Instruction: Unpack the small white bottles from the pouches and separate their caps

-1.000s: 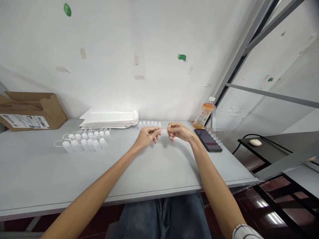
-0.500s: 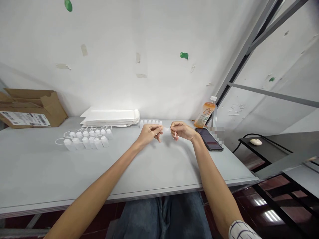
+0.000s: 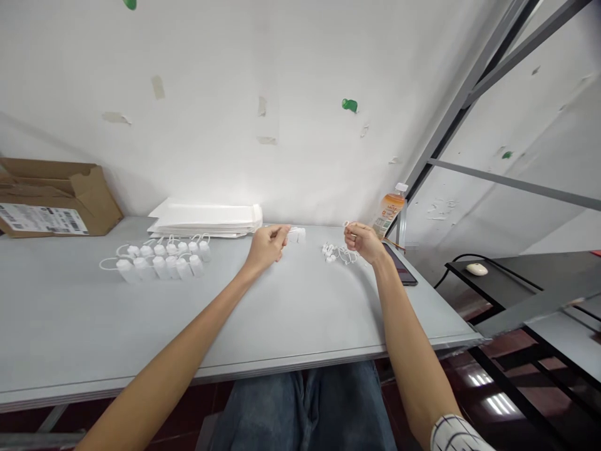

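My left hand (image 3: 267, 245) is closed in a pinch just left of a group of small white bottles (image 3: 297, 235) near the wall, partly covering them; what its fingertips hold, if anything, I cannot make out. Farther right, my right hand (image 3: 365, 243) is closed, with a small white looped strap (image 3: 346, 223) showing at its fingertips. Below and left of it lies a loose pile of small white caps with looped straps (image 3: 339, 253). To the left stand two rows of white squeeze bottles (image 3: 159, 266) with looped caps fitted on them.
A stack of white envelopes (image 3: 206, 218) lies against the wall. An open cardboard box (image 3: 56, 194) is at the far left. At the right, an orange drink bottle (image 3: 389, 210) stands behind my right hand, and a phone (image 3: 401, 269) lies partly under my forearm.
My hands have moved apart: the left toward the left and slightly back, the right toward the right and up. The pile of looped caps between them now shows. The view has shifted slightly.
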`<state>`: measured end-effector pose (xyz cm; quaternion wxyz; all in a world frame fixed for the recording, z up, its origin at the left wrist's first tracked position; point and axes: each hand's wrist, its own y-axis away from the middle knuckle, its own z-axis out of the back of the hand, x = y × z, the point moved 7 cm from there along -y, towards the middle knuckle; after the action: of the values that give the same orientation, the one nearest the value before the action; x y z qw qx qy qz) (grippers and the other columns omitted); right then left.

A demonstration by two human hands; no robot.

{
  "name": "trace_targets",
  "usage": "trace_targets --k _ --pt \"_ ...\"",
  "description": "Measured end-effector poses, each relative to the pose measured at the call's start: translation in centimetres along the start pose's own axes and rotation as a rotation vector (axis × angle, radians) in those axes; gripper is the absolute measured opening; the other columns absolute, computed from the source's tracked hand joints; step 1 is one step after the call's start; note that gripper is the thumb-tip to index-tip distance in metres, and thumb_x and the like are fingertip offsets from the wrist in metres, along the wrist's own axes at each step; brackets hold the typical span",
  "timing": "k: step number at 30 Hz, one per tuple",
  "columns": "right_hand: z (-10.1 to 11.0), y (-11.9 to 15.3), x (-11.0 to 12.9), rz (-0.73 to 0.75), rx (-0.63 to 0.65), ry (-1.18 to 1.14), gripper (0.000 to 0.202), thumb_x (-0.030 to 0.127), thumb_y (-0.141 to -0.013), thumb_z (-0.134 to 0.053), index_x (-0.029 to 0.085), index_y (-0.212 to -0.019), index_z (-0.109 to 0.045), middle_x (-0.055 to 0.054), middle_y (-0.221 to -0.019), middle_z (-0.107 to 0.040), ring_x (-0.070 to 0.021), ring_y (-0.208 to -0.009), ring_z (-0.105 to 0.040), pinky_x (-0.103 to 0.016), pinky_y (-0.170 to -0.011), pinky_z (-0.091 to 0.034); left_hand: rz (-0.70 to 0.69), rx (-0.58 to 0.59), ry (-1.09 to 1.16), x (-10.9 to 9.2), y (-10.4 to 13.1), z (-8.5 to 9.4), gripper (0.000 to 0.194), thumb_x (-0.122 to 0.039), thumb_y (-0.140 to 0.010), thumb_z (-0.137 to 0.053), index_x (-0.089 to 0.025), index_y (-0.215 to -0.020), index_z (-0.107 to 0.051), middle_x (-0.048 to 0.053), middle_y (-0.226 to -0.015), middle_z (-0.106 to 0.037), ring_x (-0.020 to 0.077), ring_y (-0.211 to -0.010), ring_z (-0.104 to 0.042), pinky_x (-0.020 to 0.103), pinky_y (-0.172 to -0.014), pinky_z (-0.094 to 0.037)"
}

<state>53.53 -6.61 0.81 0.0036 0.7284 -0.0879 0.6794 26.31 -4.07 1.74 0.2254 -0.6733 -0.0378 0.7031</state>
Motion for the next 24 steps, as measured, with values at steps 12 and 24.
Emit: trace_targets --k 12,24 --pt "6.2 0.3 -0.6 -0.053 -0.671 1.077 0.026 0.035 -0.086 -0.053 0.019 -0.085 -0.074 -0.011 -0.09 -0.073 -0.0254 -0.089 -0.065 -0.031 -0.076 -0.045 -0.103 0.036 -0.434 0.4 0.9 -1.0 0.036 -0.041 -0.088 -0.047 -0.018 -0.066 -0.063 -0.002 -0.055 -0.055 0.0111 -0.05 -0.044 0.024 -0.056 -0.034" --pt "4.3 0.6 -1.3 -0.241 -0.512 1.354 0.029 0.035 -0.085 -0.058 0.02 -0.1 -0.079 -0.018 -0.101 -0.073 -0.0312 -0.101 -0.068 -0.036 -0.081 -0.048 -0.092 0.114 -0.605 2.2 1.0 -1.5 0.035 -0.042 -0.088 -0.051 -0.019 -0.097 -0.076 0.005 -0.078 -0.074 0.0167 -0.062 -0.056 0.028 -0.063 -0.04"
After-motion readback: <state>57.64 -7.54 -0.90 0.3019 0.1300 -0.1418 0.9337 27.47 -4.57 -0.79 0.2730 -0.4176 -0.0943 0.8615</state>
